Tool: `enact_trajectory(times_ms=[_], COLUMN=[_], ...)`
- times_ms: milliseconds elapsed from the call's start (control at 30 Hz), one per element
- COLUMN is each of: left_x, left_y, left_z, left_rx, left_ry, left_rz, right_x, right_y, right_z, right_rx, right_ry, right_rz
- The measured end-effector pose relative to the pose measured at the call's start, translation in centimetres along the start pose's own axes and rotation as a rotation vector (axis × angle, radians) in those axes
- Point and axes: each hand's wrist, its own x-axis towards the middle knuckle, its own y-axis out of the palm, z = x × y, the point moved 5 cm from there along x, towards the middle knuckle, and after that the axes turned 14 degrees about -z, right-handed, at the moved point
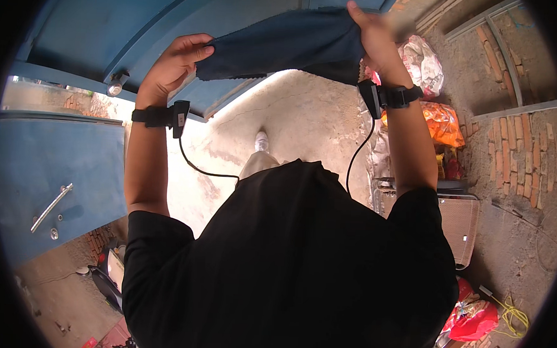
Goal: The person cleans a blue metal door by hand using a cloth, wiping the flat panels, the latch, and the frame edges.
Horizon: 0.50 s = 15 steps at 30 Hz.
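Observation:
A dark blue cloth with zigzag-cut edges (286, 46) is stretched between my two hands, in front of a blue metal door. My left hand (183, 58) pinches its left end between thumb and fingers. At the other end, my right hand (373, 36) grips the upper corner, its thumb pointing up and its fingers mostly hidden behind the cloth. The cloth hangs slightly slack along its lower edge. Each wrist wears a black strap with a small device and a cable.
The blue metal door (248, 14) stands ahead, with a round knob (115, 88). Another blue door panel (59, 178) with a handle is at left. Filled sacks (420, 66), an orange bag (441, 123) and a brown woven-surfaced panel (458, 228) line the right wall. Concrete floor (299, 114) lies below.

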Motion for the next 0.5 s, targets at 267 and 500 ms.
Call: enact_trajectory(times_ms=[267,500], left_x=[0.8,-0.4], left_y=[0.7,2.3], left_z=[-2.8,-4.7], left_rx=[0.055,0.221], left_ry=[0.028,0.087], left_rz=[0.093,-0.175], right_x=[-3.0,-3.9], right_y=[-5.9,-4.8], right_z=[-3.1,-0.2], right_rx=[0.200,-0.072], right_ry=[0.081,-0.359], right_rz=[0.069,0.039])
